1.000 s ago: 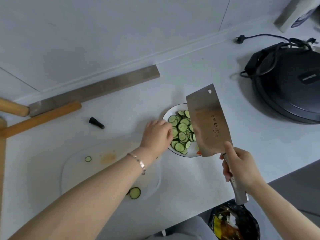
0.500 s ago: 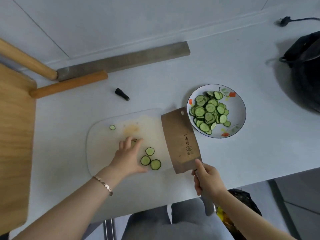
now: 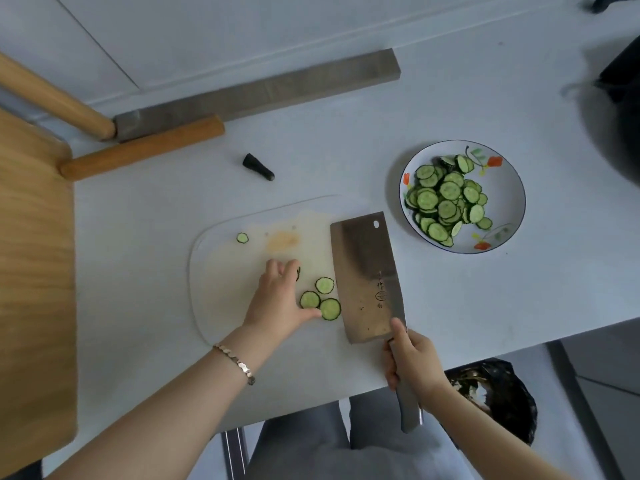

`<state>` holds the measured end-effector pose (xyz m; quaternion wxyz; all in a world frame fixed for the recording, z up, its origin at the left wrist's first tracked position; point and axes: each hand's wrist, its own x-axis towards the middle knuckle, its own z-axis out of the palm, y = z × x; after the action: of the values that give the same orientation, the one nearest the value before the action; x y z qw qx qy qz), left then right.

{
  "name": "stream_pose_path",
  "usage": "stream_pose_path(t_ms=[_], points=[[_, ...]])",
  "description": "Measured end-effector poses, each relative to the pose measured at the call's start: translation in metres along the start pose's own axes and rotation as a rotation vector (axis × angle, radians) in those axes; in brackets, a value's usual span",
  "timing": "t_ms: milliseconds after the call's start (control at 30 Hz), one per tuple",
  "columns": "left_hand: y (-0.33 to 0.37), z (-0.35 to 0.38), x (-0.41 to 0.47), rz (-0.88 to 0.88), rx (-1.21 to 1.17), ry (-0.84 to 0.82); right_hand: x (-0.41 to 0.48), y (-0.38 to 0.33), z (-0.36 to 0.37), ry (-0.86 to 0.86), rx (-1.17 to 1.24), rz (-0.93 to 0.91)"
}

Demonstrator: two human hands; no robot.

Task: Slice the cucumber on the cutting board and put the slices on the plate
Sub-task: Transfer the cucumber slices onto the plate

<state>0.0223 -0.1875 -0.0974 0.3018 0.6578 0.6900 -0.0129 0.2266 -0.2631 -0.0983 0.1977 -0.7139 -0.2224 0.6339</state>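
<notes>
A translucent white cutting board [image 3: 221, 271] lies on the counter. Three cucumber slices [image 3: 320, 299] lie near its front right, and one small slice [image 3: 242, 238] sits at the back left. My left hand [image 3: 278, 299] rests flat on the board, fingers spread, thumb touching the slices; part of another slice shows under its fingers. My right hand [image 3: 412, 362] grips the handle of a steel cleaver [image 3: 365, 275], whose blade lies flat-side-up just right of the slices. A flowered plate [image 3: 505, 188] to the right holds a heap of cucumber slices [image 3: 445, 199].
A dark cucumber end [image 3: 258, 166] lies behind the board. Two wooden rolling pins [image 3: 142, 152] and a grey metal bar [image 3: 263, 91] sit at the back left. A wooden board [image 3: 33, 271] fills the left edge, a black appliance [image 3: 620, 116] the right. A bin [image 3: 495, 396] stands below the counter edge.
Both hands came back from the plate to the cutting board. The cleaver swung down from over the plate to beside the three slices, and my left hand settled against them.
</notes>
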Motion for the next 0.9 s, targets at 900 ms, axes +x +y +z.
stream_pose_path(t_ms=[900], points=[[-0.011, -0.004, -0.001, 0.051, -0.232, -0.068, -0.009, 0.010, 0.023, 0.089, 0.053, -0.029]])
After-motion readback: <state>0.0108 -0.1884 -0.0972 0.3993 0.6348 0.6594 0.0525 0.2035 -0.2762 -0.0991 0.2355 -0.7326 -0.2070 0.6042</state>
